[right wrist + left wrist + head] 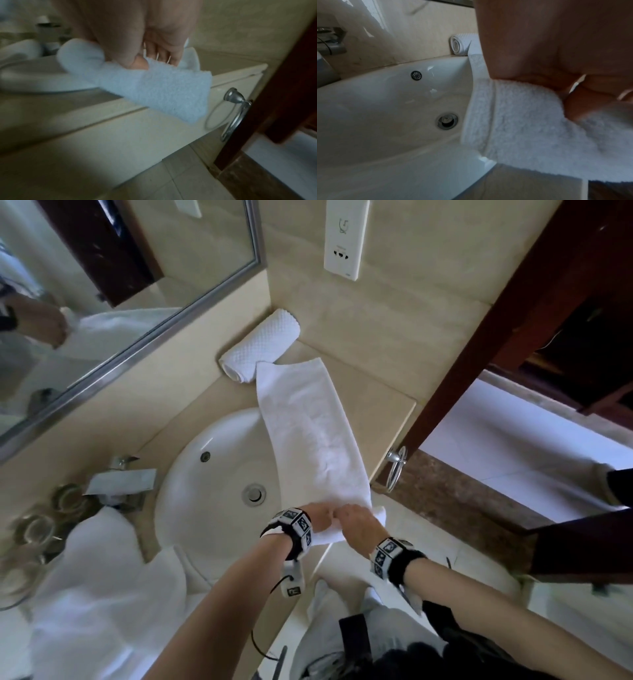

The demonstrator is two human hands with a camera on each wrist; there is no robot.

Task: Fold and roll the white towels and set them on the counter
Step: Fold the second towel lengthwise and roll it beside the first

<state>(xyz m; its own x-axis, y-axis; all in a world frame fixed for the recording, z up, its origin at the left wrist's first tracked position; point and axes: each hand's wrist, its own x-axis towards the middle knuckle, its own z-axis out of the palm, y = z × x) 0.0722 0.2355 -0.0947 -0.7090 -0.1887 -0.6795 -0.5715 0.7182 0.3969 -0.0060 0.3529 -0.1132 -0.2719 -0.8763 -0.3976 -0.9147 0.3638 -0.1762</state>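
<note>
At the bench's near edge, the left hand [320, 517] and right hand [358, 523] curl their fingers [137, 59] round the folded towel [308, 422], which spans bench [387, 405] and sink [205, 474]. Uneven rolling could skew it or drop it into the basin. A rolled towel [260, 347] blocks the far end.

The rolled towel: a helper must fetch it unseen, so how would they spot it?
Find the sink, then look to the counter corner behind it, under the wall socket. The rolled towel lies there, waffle-textured and wound tight, unlike the flat towel beside it.
</note>
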